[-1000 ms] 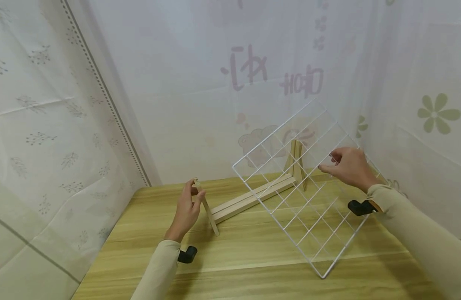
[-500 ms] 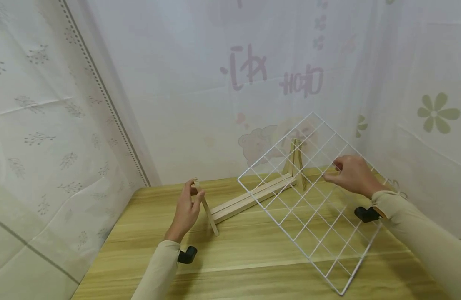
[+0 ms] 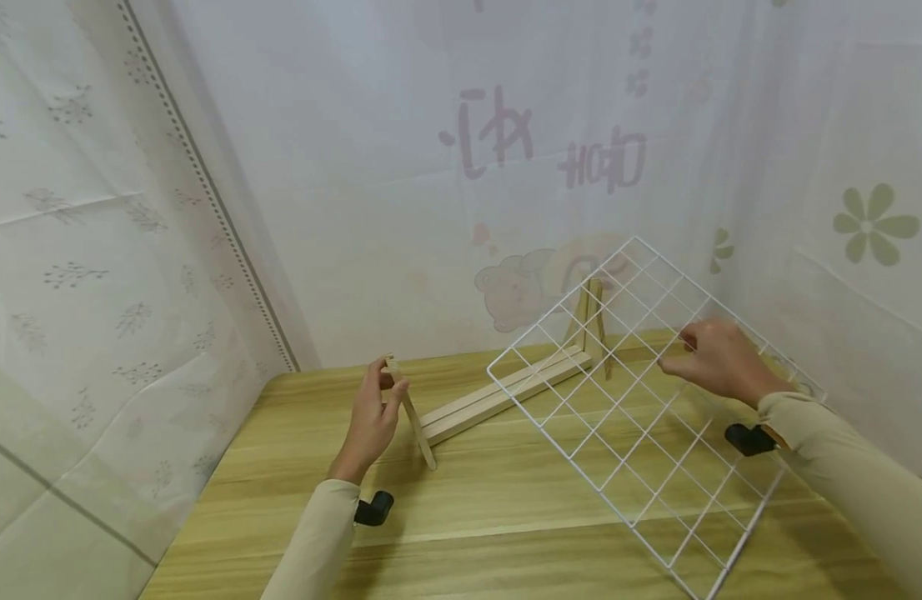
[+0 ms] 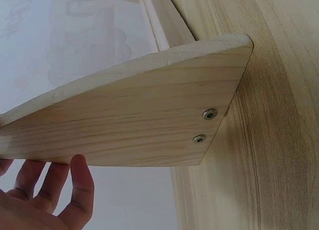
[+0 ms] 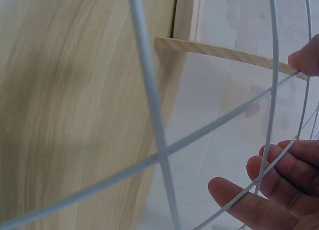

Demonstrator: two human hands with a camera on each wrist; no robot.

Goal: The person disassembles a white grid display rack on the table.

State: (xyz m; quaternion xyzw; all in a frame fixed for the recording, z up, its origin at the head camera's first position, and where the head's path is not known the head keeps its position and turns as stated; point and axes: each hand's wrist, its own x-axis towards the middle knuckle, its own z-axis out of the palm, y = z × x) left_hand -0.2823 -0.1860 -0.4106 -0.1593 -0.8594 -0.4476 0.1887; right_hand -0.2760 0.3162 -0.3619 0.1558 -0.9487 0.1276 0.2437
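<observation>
My left hand (image 3: 367, 425) holds the upper end of a wooden stand's near side panel (image 3: 416, 421), fingers along its edge. In the left wrist view that panel (image 4: 129, 110) tapers toward the hand and has two bolt heads (image 4: 210, 114) at its wide base. A long wooden crossbar (image 3: 468, 417) joins it to the far upright (image 3: 581, 321), partly behind wire. With my right hand (image 3: 719, 358) I hold a white wire grid panel (image 3: 570, 457) tilted cornerwise over the table. The right wrist view shows fingers curled among the wires (image 5: 162, 155), thumb at one wire.
The stand rests on a wood-grain table (image 3: 281, 500) against a pale printed curtain (image 3: 356, 208). More patterned curtain (image 3: 93, 225) hangs on the left. Black mounts (image 3: 374, 508) sit at both wrists. The grid's lower corner reaches past the frame's bottom edge.
My right hand has moved right and down, bringing the wire grid panel with it. My left hand stays on the stand's side panel, which keeps its place.
</observation>
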